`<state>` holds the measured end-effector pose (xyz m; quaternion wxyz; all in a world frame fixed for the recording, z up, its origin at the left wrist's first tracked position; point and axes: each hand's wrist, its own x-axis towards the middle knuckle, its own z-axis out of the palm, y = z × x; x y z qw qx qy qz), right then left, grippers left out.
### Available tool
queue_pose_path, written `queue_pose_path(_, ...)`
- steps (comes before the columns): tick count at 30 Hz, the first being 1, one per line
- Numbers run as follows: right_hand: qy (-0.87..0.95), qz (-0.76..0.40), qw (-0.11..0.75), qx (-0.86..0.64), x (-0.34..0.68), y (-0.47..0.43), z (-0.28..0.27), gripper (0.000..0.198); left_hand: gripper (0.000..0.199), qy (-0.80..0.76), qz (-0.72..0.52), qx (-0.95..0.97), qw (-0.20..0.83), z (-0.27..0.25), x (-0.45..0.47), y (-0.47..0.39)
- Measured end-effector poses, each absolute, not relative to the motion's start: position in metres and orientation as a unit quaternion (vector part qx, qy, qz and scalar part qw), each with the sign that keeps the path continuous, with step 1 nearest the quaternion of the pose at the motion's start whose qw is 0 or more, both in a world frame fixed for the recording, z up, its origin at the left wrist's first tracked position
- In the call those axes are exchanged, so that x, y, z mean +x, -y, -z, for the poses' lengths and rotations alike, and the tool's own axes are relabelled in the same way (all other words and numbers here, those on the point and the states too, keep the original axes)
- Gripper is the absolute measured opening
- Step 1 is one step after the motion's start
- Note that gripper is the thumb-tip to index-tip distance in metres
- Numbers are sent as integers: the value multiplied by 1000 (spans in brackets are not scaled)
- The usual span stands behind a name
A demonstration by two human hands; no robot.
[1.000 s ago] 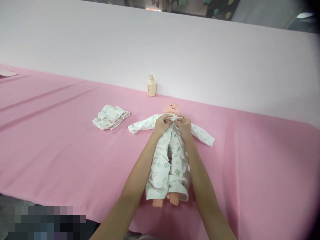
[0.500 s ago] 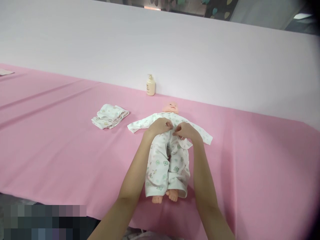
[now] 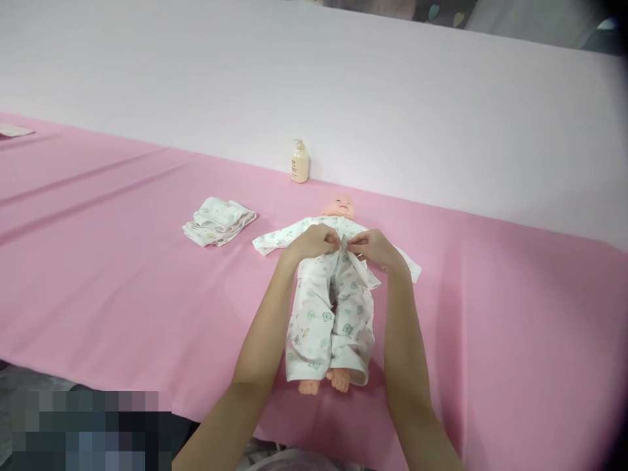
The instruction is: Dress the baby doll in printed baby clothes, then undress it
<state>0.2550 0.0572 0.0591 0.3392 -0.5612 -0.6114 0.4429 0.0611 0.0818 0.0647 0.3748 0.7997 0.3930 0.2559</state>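
Note:
A baby doll (image 3: 345,207) lies on its back, feet towards me, in a white printed long-sleeved top (image 3: 289,233) and matching trousers (image 3: 311,327). Its arms are spread to the sides and its bare feet show below the cuffs. Over the belly, my left hand (image 3: 316,242) is closed, thumb and fingers pinching the printed cloth. Just right of it, my right hand (image 3: 375,248) pinches cloth too, with a raised fold between the two hands. A loose flap hangs below my right fingers. Whether the pinched edge belongs to the top or the trousers I cannot tell.
Left of the doll lies a folded white printed cloth (image 3: 219,221). A cream pump bottle (image 3: 299,162) stands at the back against the white wall (image 3: 196,85). The pink table cover (image 3: 122,281) has creases. A pale flat item (image 3: 16,131) lies at the far left.
My right hand has shifted slightly up and right, and the cloth between my hands now stands up in a fold. The doll lies as before; the view has tilted slightly.

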Motion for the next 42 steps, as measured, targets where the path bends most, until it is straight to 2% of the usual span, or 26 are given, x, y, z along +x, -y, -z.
queue_pose_path(5,605,-388,364,-593,262,-56,-58,10,13,-400,-255,795,378,-63,62,-82)
queue_pose_path(9,588,-418,391,-571,260,-54,-64,10,15,-402,-248,796,377,-63,62,-82)
queue_pose_path(16,623,-438,333,-556,246,-61,-59,8,20,-420,-236,791,377,-60,63,-87)
queue_pose_path(24,605,-500,332,-524,248,-57,-61,7,15,-407,-244,780,407,-59,60,-88)
queue_pose_path(29,606,-498,321,-530,241,-58,-58,9,31,-421,-256,752,437,-60,60,-86)
queue_pose_path(32,610,-477,316,-548,235,-59,-57,8,34,-437,-260,737,445,-63,61,-82)
queue_pose_path(39,591,-509,311,-543,235,-60,-57,8,31,-478,-238,762,366,-73,67,-72)
queue_pose_path(42,593,-504,309,-547,236,-60,-57,4,27,-473,-238,762,372,-70,68,-73)
